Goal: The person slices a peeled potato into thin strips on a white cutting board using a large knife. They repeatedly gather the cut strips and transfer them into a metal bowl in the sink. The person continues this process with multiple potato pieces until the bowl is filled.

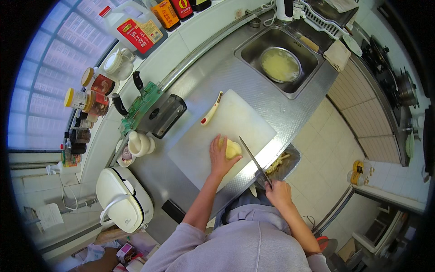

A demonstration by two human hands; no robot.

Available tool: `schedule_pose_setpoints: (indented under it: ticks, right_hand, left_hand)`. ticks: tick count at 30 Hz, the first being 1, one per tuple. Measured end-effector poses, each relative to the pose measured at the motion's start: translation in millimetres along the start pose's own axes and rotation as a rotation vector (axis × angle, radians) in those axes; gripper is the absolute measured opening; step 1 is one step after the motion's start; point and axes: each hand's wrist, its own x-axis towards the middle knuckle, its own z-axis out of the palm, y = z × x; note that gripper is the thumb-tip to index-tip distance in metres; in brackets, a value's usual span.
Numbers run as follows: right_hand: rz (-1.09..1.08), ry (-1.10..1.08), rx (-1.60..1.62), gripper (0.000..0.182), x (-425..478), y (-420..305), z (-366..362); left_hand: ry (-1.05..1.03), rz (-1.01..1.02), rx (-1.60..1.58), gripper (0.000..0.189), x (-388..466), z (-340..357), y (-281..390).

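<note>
My left hand (221, 158) grips a pale yellow piece of peeled potato (233, 149) on a white cutting board (251, 119), fingers over its far left side and thumb at its near right. My right hand (279, 194) holds a kitchen knife (252, 157) by its handle. The blade points away from me, over the board's right edge, apart from the potato. Farther up on the board lies a cream-handled peeler (212, 112). How the potato's underside is cut is hidden.
A lined bin (293, 159) with peelings stands below the counter edge. The sink (244, 52) holds a metal bowl (299, 73) of pale yellow pieces in water. A green knife block (144, 107), a mortar (146, 146) and a white rice cooker (119, 200) stand left.
</note>
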Motion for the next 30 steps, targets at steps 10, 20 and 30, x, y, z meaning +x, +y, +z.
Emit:
schedule_pose_setpoints:
  ticks: [10,20,30]
  right_hand:
    - [-0.158,0.050,-0.072,0.019,2.4,-0.3,11.5]
    - [-0.031,0.005,-0.021,0.026,9.1,1.2,1.2]
    - [-0.125,0.039,-0.011,0.020,26.4,-9.9,-0.6]
  left_hand:
    - [0.004,0.064,0.113,0.062,-23.2,7.0,-4.5]
    - [0.027,0.007,0.099,0.073,1.6,9.9,1.8]
    - [0.122,0.080,-0.065,0.049,-2.7,-0.1,-0.5]
